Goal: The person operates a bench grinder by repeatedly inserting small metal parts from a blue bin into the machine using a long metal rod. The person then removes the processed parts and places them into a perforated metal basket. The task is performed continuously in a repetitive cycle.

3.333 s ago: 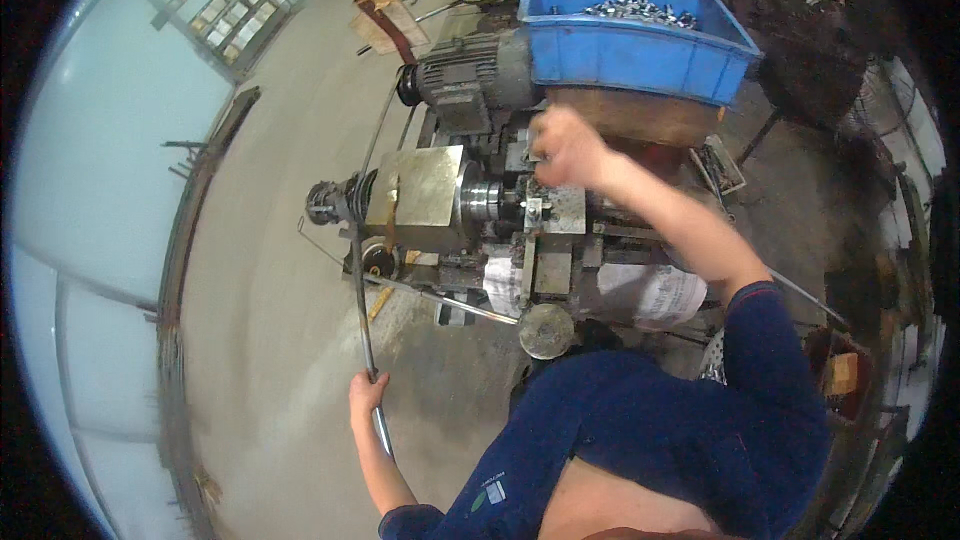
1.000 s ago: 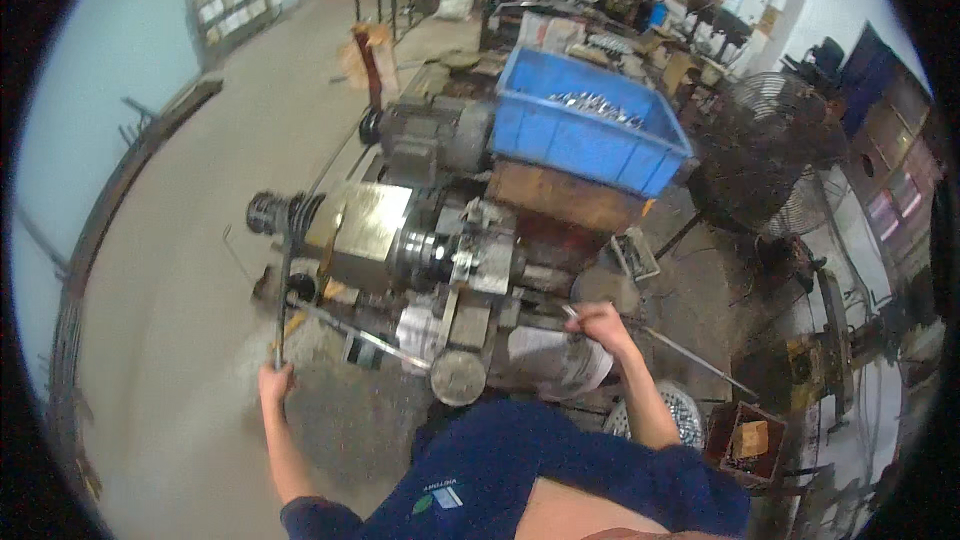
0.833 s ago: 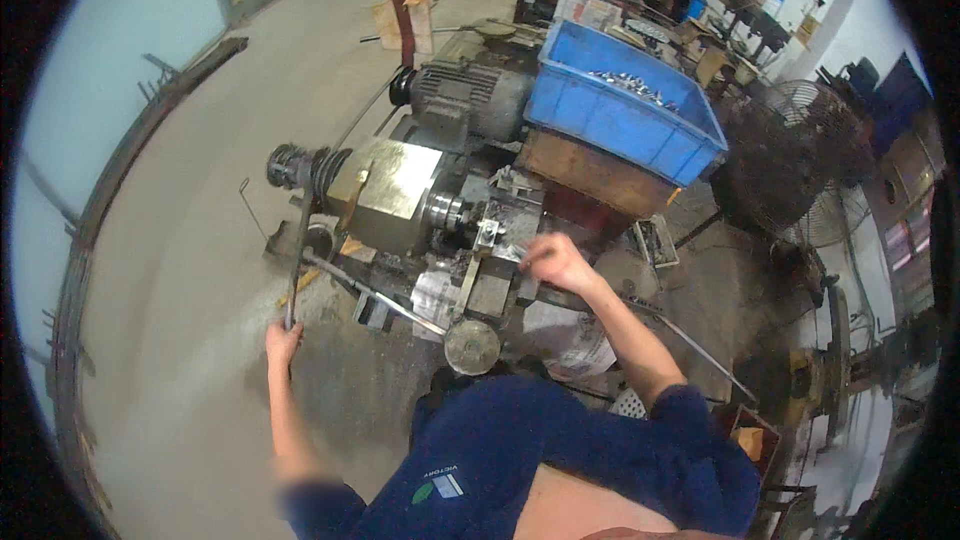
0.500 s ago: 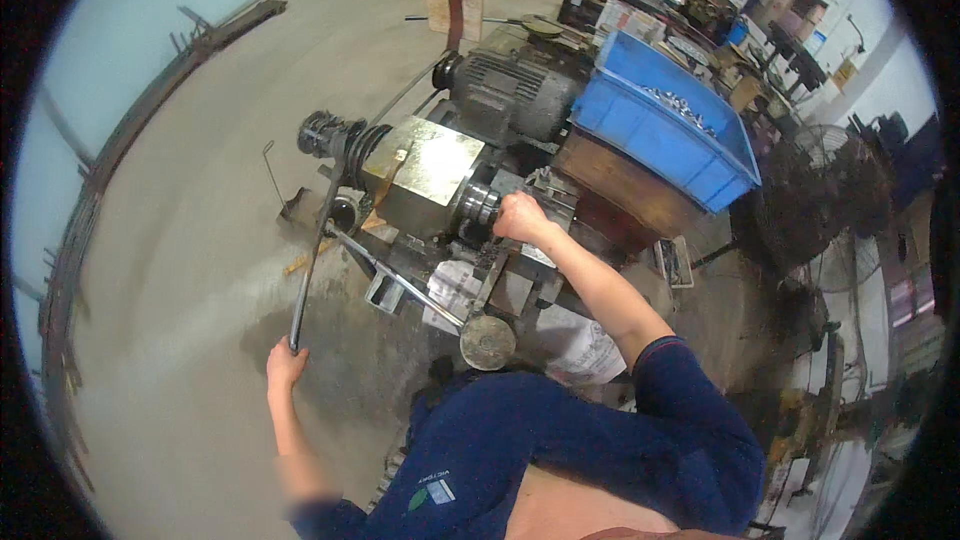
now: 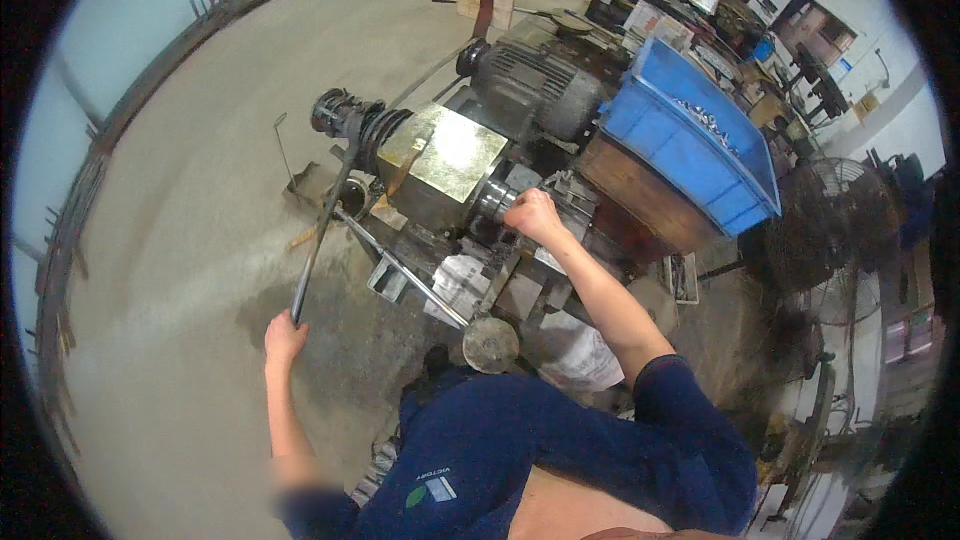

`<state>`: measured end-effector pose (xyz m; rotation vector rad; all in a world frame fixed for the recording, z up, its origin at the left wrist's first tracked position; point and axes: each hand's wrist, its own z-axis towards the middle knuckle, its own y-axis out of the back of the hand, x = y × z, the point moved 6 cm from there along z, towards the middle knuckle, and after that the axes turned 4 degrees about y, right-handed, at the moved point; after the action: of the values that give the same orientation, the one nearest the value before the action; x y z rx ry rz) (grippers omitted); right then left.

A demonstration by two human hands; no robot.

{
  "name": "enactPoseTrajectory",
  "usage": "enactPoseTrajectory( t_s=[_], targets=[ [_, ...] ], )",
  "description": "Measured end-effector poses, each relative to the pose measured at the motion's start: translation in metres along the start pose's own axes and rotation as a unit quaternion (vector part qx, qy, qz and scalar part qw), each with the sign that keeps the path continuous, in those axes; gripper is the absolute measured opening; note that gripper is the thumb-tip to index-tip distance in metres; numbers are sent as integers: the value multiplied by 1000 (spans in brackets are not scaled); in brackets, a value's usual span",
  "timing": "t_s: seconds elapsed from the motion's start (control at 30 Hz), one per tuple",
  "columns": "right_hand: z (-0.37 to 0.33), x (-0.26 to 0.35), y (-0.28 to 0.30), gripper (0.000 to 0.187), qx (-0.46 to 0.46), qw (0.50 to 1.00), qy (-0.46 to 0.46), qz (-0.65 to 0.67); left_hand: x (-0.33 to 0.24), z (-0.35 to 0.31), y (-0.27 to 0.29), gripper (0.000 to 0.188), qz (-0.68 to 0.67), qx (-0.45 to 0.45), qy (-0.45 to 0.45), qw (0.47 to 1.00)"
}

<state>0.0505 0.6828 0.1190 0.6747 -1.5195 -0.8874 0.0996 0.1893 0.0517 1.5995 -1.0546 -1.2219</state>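
Observation:
My left hand (image 5: 286, 336) is closed round the near end of a long metal lever (image 5: 318, 252). The lever slants up to the left end of a belt-driven machine with a shiny metal spindle housing (image 5: 450, 150). At the right end of that housing, my right hand (image 5: 532, 215) is closed against the dark round spindle nose (image 5: 493, 202). Its fingertips and anything between them are hidden. Nearer to me, a second bar (image 5: 405, 272) runs down to a round, dull metal disc (image 5: 490, 344).
A blue bin (image 5: 690, 155) of small metal parts stands on a wooden box (image 5: 640, 185) right of the machine. Behind the housing sits a finned motor (image 5: 540, 88). A floor fan (image 5: 835, 230) is farther right. Long bars (image 5: 150, 85) lie along the left wall.
The view has turned a little, so the machine and bin appear shifted right. Both hands keep their places on the lever and at the spindle nose.

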Motion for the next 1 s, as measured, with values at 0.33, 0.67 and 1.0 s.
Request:
enactPoseTrajectory(
  t_s=[0.33, 0.67, 1.0],
  targets=[
    [-7, -14, -8, 23, -127, 987, 95, 16, 47, 97, 36, 11, 170, -115, -50, 977],
    [-12, -16, 0, 18, -115, 992, -7, 56, 86, 201, 51, 12, 219, -203, -190, 935],
    [-138, -37, 75, 15, -244, 968, 10, 62, -1, 112, -37, 23, -222, -440, -70, 868]
  ],
)
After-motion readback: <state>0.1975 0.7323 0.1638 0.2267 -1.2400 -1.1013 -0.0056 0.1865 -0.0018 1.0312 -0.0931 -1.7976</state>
